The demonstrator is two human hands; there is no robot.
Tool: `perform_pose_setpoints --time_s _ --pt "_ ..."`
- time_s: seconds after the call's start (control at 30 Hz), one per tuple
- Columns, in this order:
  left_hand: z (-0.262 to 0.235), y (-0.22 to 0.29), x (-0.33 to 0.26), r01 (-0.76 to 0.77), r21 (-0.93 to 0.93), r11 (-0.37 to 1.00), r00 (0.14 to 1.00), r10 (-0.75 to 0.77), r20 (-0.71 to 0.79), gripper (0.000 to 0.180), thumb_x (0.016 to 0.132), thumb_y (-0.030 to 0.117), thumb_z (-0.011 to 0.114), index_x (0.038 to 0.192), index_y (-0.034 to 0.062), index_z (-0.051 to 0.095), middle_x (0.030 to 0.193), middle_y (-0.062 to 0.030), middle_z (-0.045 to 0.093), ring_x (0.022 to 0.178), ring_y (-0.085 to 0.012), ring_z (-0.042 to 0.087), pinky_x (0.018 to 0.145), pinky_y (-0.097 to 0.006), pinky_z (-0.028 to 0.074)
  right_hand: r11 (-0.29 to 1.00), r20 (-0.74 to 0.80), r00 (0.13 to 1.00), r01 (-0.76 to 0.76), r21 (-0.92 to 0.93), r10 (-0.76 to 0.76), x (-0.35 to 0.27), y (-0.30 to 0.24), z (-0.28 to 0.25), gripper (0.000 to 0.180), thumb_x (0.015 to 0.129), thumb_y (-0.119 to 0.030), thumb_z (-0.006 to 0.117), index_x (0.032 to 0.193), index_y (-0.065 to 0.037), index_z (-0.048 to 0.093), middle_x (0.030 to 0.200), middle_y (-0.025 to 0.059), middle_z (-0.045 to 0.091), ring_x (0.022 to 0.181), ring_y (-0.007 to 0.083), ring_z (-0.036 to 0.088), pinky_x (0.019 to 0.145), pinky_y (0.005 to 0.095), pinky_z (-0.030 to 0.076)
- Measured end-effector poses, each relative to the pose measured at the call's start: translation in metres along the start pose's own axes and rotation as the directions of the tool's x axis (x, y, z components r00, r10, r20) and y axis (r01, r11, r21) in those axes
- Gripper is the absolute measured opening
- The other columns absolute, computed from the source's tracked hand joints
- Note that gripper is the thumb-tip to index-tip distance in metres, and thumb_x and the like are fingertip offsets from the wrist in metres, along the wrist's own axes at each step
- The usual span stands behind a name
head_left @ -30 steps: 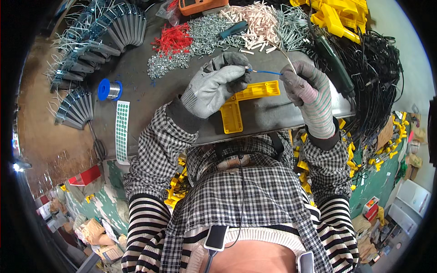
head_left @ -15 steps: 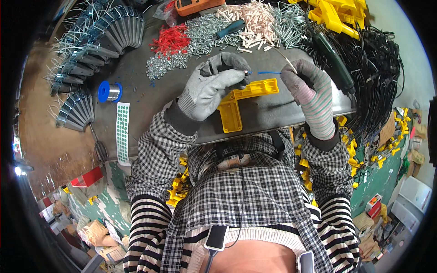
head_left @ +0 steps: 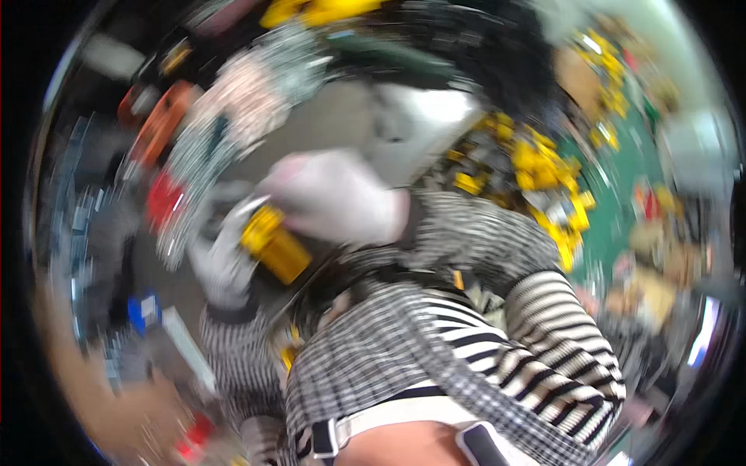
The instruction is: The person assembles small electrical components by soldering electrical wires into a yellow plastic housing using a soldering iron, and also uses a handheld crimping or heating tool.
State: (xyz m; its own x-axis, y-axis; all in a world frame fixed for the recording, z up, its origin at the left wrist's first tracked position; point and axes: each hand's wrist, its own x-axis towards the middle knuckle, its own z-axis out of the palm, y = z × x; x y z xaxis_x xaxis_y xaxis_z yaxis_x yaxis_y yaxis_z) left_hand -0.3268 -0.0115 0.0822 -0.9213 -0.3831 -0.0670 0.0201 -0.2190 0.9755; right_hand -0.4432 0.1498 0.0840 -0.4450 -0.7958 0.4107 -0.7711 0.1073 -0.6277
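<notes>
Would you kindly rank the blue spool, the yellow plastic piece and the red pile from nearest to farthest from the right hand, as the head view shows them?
From the right hand:
1. Yellow plastic piece, just below and left of it.
2. Red pile, off to the left.
3. Blue spool, farther out, lower left.

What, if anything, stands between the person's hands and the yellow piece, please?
Nothing visible does: the left hand and the right hand are close beside the yellow piece, though blur hides whether either touches it.
</notes>
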Motion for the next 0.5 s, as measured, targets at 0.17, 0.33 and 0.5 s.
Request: perform_pose_setpoints --time_s 0.17,0.33,0.5 --pt "-0.014 -0.003 -0.008 -0.561 0.621 0.547 0.825 0.428 0.368 0.034 0.092 0.0 0.051 0.125 -0.006 0.052 0.127 -0.0155 0.054 0.108 -0.0222 0.059 0.096 -0.034 0.049 0.997 -0.026 1.0 0.004 -0.082 -0.006 -0.003 0.006 0.023 0.013 0.07 -0.015 0.066 0.078 -0.005 0.06 0.067 0.0132 0.062 0.07 0.0333 0.066 0.058 0.0408 0.052" --pt "-0.035 -0.014 0.008 -0.858 0.512 0.041 0.47 0.463 0.751 0.051 0.087 0.0 0.039 0.137 -0.0082 0.042 0.134 -0.0247 0.05 0.119 -0.0385 0.053 0.104 -0.044 0.042 0.993 -0.014 0.997 -0.078 -0.085 0.077 0.006 0.008 0.037 0.017 0.076 -0.021 0.063 0.084 -0.006 0.069 0.071 0.0139 0.066 0.069 0.0348 0.066 0.062 0.0426 0.053" --pt "-0.055 -0.027 0.02 -0.762 0.632 0.145 0.583 0.58 0.569 0.041 0.093 0.01 0.044 0.128 -0.0105 0.051 0.121 -0.0235 0.059 0.11 -0.0378 0.057 0.093 -0.044 0.046 0.999 -0.039 0.998 -0.042 0.034 0.044 -0.004 0.023 0.028 0.022 0.08 -0.028 0.063 0.089 -0.008 0.069 0.077 0.0137 0.067 0.079 0.0359 0.066 0.066 0.0451 0.053"
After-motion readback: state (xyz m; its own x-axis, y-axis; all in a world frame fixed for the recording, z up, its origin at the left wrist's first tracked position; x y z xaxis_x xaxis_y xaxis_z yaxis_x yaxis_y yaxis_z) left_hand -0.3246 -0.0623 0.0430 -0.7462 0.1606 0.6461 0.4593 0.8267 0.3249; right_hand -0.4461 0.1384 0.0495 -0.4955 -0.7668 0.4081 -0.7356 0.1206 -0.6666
